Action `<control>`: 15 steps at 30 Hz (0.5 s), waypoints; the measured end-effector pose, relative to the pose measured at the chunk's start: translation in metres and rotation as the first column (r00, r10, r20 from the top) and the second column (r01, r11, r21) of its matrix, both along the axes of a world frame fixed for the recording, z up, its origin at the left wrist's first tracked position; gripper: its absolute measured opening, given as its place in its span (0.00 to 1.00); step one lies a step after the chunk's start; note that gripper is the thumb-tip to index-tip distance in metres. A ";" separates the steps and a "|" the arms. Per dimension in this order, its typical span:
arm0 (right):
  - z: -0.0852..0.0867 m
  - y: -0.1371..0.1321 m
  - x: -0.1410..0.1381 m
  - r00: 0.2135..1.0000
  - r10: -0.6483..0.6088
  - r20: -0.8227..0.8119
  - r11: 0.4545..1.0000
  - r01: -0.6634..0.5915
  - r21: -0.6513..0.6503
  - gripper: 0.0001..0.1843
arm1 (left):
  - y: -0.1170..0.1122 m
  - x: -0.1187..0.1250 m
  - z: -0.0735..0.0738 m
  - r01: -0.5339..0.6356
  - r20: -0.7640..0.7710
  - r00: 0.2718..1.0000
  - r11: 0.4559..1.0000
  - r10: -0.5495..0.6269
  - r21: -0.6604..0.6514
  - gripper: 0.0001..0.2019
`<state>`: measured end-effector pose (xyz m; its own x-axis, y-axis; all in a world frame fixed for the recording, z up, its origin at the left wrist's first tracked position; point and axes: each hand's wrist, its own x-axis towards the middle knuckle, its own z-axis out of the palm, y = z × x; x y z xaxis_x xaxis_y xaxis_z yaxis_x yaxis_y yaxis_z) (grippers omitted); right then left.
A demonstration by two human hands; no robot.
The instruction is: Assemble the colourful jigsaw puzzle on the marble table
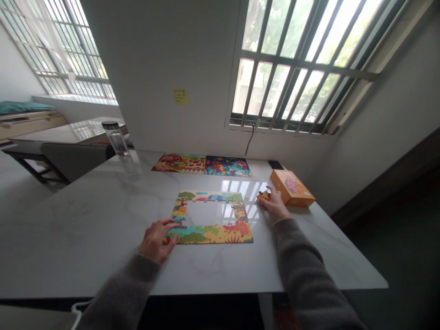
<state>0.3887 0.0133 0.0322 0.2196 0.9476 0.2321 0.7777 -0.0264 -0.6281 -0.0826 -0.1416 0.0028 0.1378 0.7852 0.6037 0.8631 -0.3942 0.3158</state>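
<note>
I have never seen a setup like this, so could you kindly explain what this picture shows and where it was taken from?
This picture comes from a camera worn on a person's head, looking forward and down, so the two hands at the bottom are the wearer's own, in grey sleeves. On the white marble table lies a jigsaw border with an open middle. The left hand rests at its near corner, holding nothing. The right hand seems to hold a small jigsaw piece, next to an orange box. Farther along the table lie a red-toned puzzle and a blue-toned puzzle, near a clear bottle.
</note>
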 end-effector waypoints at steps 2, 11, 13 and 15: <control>0.003 -0.003 -0.007 0.987 0.067 -0.146 0.994 -0.053 0.099 0.38 | 0.001 0.003 0.006 0.031 0.020 0.999 0.999 -0.032 0.030 0.12; 0.023 -0.040 -0.107 0.623 0.455 -0.636 0.884 -0.401 0.241 0.29 | 0.046 0.048 0.031 0.346 0.081 0.935 0.938 -0.344 -0.006 0.10; 0.024 -0.054 -0.140 0.601 0.521 -0.606 0.838 -0.495 0.229 0.27 | 0.062 0.062 0.036 0.410 0.135 0.906 0.912 -0.402 -0.030 0.15; 0.025 -0.065 -0.164 0.602 0.576 -0.553 0.798 -0.561 0.221 0.24 | 0.074 0.073 0.040 0.466 0.213 0.870 0.883 -0.445 -0.062 0.23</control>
<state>0.2247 -0.0515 0.0570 -0.2676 0.9236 0.2745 0.1257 0.3159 -0.9404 -0.0094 -0.0676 0.0430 0.3891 0.7241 0.5694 0.5165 -0.6833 0.5161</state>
